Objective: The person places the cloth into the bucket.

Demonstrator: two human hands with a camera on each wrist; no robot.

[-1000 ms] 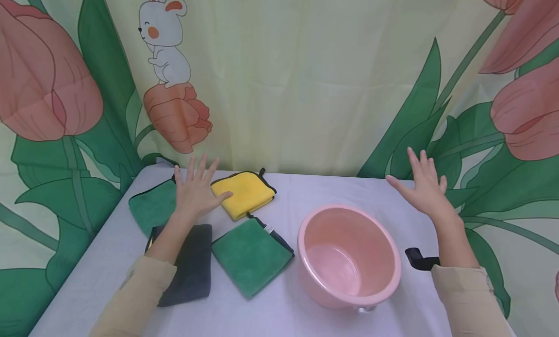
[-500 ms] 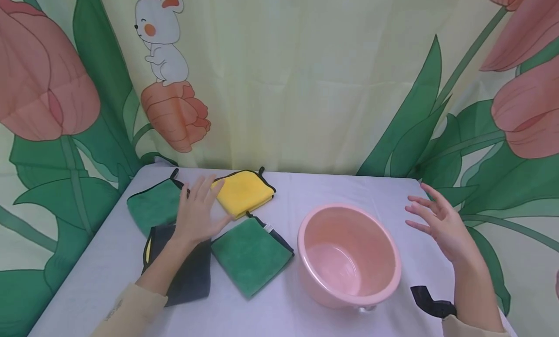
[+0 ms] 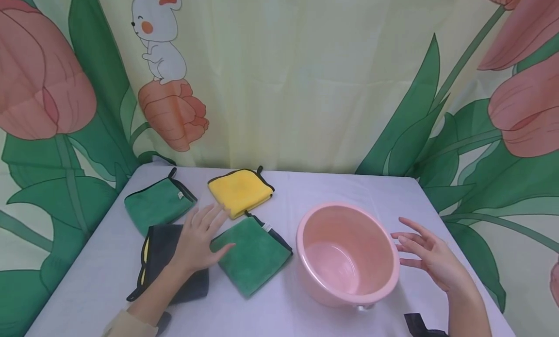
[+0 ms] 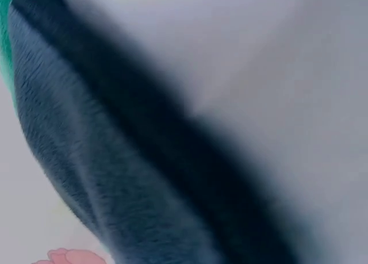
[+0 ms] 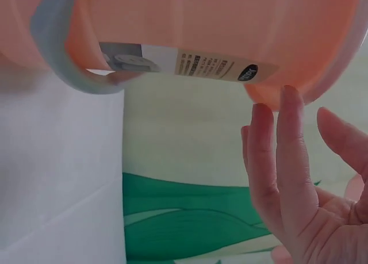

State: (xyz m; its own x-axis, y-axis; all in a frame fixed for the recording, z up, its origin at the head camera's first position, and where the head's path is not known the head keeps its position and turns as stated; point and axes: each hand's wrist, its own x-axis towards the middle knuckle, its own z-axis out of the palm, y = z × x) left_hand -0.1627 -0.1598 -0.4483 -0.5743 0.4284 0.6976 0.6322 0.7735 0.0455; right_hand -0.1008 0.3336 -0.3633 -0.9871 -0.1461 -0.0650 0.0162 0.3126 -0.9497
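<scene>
My left hand, fingers straight and spread, hovers over the dark grey folded cloth and overlaps the left corner of a green folded cloth. In the left wrist view the dark grey cloth is close and partly blurred; the hand itself does not show. A pink bucket stands right of the cloths. Beside its right side is my right hand, fingers loosely bent and holding nothing. The right wrist view has its fingertips right at the rim of the bucket.
Towards the back lie a yellow folded cloth and another green cloth, both edged in black. The bucket carries a printed label and a pale handle. A printed curtain hangs behind the white table.
Both hands have come back towards the person and lower. The right hand turned from spread to loosely bent, facing the bucket; the left moved over the dark grey cloth. Cloths and bucket stayed put.
</scene>
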